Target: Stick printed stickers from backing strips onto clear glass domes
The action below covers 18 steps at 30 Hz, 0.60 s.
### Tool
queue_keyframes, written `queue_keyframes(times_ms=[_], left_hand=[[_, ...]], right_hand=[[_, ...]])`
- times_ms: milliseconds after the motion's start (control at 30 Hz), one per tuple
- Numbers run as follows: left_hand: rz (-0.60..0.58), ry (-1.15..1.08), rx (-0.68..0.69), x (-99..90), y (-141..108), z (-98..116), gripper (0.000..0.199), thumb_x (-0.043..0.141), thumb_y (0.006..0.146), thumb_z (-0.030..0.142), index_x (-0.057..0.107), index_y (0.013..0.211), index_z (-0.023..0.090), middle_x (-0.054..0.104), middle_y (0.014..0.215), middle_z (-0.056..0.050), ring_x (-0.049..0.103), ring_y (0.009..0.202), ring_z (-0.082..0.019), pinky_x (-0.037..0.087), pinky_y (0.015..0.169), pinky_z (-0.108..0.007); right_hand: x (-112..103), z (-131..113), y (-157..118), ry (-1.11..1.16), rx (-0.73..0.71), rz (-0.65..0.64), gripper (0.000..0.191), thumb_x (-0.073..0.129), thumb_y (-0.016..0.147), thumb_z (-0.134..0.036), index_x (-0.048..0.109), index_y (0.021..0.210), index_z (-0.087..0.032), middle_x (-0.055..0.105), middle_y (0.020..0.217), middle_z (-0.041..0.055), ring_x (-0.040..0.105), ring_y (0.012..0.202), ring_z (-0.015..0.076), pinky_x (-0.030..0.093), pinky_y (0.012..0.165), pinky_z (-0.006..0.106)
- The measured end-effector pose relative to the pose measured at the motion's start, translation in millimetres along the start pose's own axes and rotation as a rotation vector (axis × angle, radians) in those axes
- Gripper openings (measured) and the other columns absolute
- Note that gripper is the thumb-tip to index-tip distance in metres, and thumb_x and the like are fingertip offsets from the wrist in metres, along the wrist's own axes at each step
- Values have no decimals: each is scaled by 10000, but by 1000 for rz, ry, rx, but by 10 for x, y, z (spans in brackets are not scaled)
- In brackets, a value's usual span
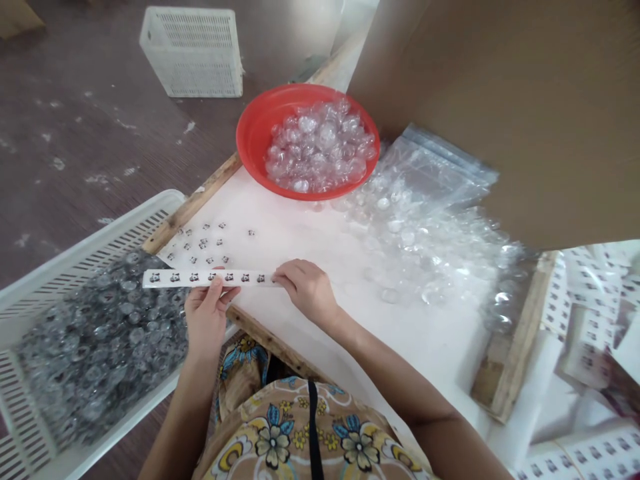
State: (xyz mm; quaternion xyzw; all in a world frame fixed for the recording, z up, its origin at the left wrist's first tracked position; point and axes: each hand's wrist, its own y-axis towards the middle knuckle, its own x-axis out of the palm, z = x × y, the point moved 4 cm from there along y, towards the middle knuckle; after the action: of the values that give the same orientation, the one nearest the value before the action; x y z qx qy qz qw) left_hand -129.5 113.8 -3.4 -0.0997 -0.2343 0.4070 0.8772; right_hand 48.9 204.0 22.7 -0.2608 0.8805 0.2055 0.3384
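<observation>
A white strip of stickers [186, 277] with a row of small black panda-like prints lies level across my left hand [207, 313]. My left thumb presses on its face, with the fingers behind. My right hand [307, 287] pinches at the strip's right end, thumb and forefinger together; whether a single sticker is between them is too small to tell. Beyond the strip, several small panda-printed pieces [204, 243] are scattered on the white tabletop [280, 233]. Clear domed plastic pieces [400, 233] lie heaped to the right of my right hand.
A red basin [255, 153] of clear plastic pieces stands at the table's far end. Plastic bags [440, 167] lie beside it. At left is a white crate [170, 200] full of small pieces; another crate [195, 53] stands on the floor. Printed sheets [590, 287] pile up at right behind a wooden edge [523, 340].
</observation>
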Motion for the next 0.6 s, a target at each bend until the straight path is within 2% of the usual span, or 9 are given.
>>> queue_keyframes(times_ms=[100,167,200,267,333,433,600], left_hand=[[24,-14,-21,0,3,12,326,883,586,341,727,802,153,725,761,-5,670,621,-106,608,620,-235],[43,-19,-18,-23,7,27,344,893,561,343,721,790,153,719,745,3,660,602,-99,605,619,-237],[51,-17,-12,-40,9,35,345,897,553,341,715,779,153,718,746,6,656,596,-96,604,617,-238],[60,-9,1,-78,15,44,334,898,551,331,702,755,152,721,765,7,653,593,-92,603,616,-239],[60,-5,9,-110,21,41,319,893,565,322,699,755,155,729,803,1,659,606,-96,603,614,-241],[56,-12,12,-132,25,22,297,885,584,314,700,756,159,735,844,-8,660,616,-97,606,619,-247],[45,-16,-11,-106,27,-17,271,871,612,306,697,754,155,735,856,-22,660,632,-102,604,615,-244]], right_hand=[[-147,140,114,158,70,75,151,544,928,-263,658,838,-222,683,976,65,622,957,180,487,824,298],[-276,371,244,234,219,174,115,566,887,-274,638,817,-219,672,953,61,620,914,179,493,775,294],[-325,510,315,254,303,196,99,572,867,-275,625,809,-216,672,899,46,616,833,166,487,739,286],[-381,766,458,257,422,178,82,598,819,-283,605,781,-211,662,784,15,580,695,140,462,685,275],[-399,948,580,228,466,131,81,616,780,-283,603,756,-206,657,737,1,556,645,129,444,670,271],[-384,1056,692,163,467,79,55,615,752,-257,618,739,-203,664,737,-2,557,650,127,433,674,268],[-286,1018,735,14,477,7,49,602,765,-191,649,776,-202,659,761,3,569,682,139,425,690,275]])
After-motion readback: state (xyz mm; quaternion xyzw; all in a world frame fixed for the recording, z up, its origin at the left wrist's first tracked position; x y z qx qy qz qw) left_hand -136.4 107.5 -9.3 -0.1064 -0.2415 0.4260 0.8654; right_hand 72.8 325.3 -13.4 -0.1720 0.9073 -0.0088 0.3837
